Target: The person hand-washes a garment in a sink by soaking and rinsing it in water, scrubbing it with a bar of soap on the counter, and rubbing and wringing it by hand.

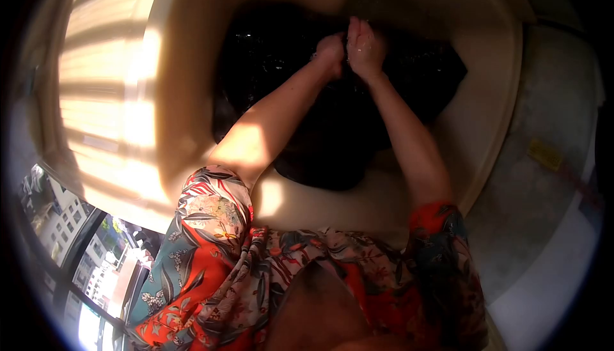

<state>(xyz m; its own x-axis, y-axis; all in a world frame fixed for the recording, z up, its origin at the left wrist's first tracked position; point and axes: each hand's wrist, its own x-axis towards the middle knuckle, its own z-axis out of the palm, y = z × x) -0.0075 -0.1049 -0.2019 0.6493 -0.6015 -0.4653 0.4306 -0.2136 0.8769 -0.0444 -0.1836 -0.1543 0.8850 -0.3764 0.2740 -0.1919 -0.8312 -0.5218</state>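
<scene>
Dark, wet, shiny cloth [275, 76] lies heaped in a beige basin [499, 108]. Over its middle, my left hand [330, 50] is closed like a fist against the dark material; its fingertips are hidden. Just to the right is my right hand [366, 49], its fingers stretched upward and wet with a few suds. A narrow dark gap shows between the two hands. Shadow hides the cloth's folds and how much of it lies between my palms.
A sunlit ribbed beige surface [105, 89] adjoins the basin on the left. A grey surface [543, 95] on the right bears a yellow object [545, 153]. Buildings show through a window at the lower left. Patterned sleeves cover my upper arms.
</scene>
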